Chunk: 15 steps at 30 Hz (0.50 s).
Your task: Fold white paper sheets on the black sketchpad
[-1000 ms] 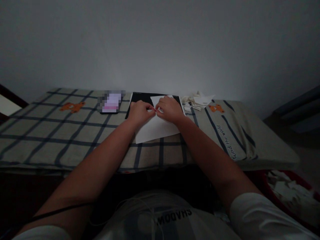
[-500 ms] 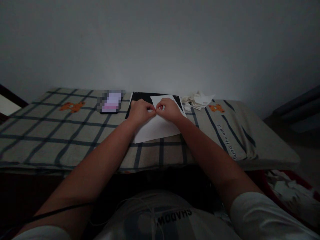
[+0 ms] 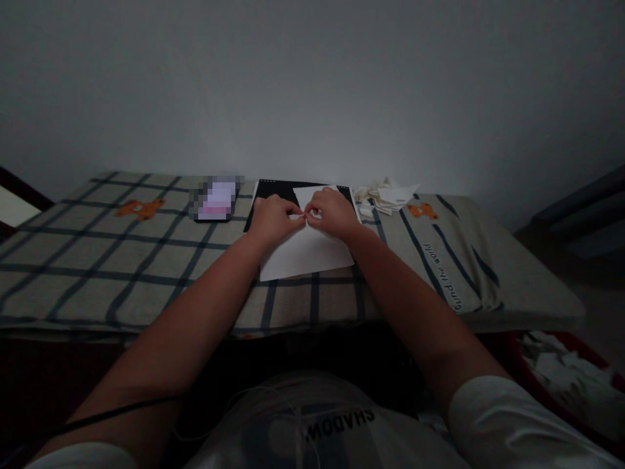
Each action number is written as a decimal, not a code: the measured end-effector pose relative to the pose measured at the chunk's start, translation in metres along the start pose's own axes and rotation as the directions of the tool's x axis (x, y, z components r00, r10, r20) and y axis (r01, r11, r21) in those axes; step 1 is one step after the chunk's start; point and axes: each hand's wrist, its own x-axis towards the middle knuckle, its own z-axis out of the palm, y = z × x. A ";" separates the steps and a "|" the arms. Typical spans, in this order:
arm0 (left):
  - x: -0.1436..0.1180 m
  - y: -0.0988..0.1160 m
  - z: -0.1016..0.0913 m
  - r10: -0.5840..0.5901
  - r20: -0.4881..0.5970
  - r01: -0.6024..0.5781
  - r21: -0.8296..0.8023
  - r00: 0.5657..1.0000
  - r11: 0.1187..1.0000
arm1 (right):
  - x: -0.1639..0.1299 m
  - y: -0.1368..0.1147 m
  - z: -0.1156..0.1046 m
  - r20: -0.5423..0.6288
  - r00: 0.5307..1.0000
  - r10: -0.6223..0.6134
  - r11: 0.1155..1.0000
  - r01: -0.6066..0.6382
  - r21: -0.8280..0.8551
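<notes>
A white sheet of paper (image 3: 307, 255) lies partly over a black sheet or pad (image 3: 276, 189) with small holes along its far edge. Both my hands pinch the paper near its middle, fingertips touching each other. My left hand (image 3: 274, 219) is closed on it from the left, thumb and forefinger together. From the right, my right hand (image 3: 333, 212) grips it the same way, and part of the sheet rises beyond the knuckles. The exact spot between the fingertips is too small to make out.
A phone (image 3: 217, 198) with a blurred screen lies left on the checked cloth (image 3: 161, 260). Torn white paper scraps (image 3: 388, 195) are heaped right of the black sheet. Below the right edge stands a red container (image 3: 512, 355) of paper pieces. A wall (image 3: 312, 91) rises behind.
The paper's near edge has shifted very slightly left. Both hands keep their pinch in nearly the same place, the right hand turned a touch.
</notes>
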 end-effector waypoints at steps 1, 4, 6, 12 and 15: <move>0.000 0.001 0.000 0.003 0.001 -0.003 0.000 1.000 1.000 | 0.000 -0.001 0.000 0.001 1.000 -0.003 1.000 0.003 -0.013; -0.001 0.001 0.000 0.001 -0.001 -0.001 0.008 1.000 1.000 | 0.000 -0.003 -0.002 0.015 0.999 -0.028 0.998 0.029 -0.063; 0.000 0.000 0.001 0.001 -0.008 -0.001 0.016 1.000 1.000 | 0.000 -0.004 -0.004 0.021 0.999 -0.048 0.993 0.050 -0.106; 0.000 -0.001 0.003 0.023 -0.020 -0.023 0.011 1.000 1.000 | 0.000 -0.011 -0.005 0.040 0.998 -0.039 0.988 0.044 -0.146; 0.000 -0.001 0.002 0.036 -0.027 -0.036 0.010 0.999 0.999 | 0.001 -0.013 -0.001 0.010 1.000 0.027 0.995 -0.025 -0.097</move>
